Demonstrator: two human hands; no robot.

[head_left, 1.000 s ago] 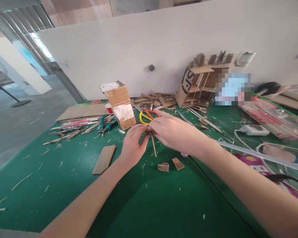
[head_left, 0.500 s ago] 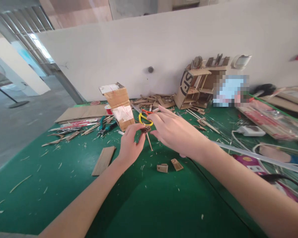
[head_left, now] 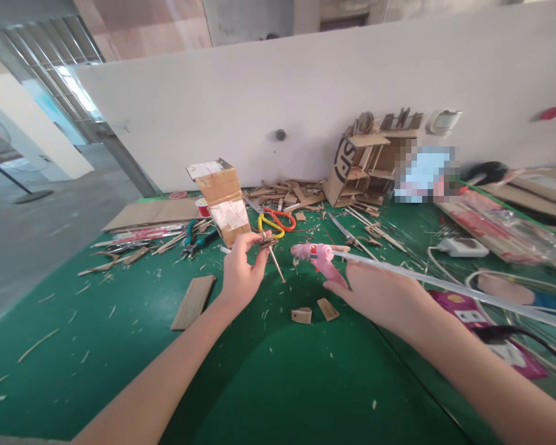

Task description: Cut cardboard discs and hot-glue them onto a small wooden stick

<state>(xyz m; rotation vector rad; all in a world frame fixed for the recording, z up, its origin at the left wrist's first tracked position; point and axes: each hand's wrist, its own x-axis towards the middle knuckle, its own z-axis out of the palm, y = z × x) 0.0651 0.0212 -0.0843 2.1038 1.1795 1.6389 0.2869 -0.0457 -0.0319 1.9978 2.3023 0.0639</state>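
My left hand pinches a small brown wooden piece with a thin stick hanging down from it, held above the green table. My right hand is closed round the handle of a pink glue gun, whose nozzle points left toward the stick. A long clear glue stick runs out of the gun's back to the right. Two small wooden blocks lie on the table just below both hands.
A taped cardboard box, pliers, yellow and orange scissors and wood scraps lie behind the hands. A flat wooden slat lies to the left. A cardboard model, white adapter, cables and packets crowd the right.
My right hand let go of the wooden piece, drew back to the right and picked up the pink glue gun. My left hand still holds the piece in about the same place.
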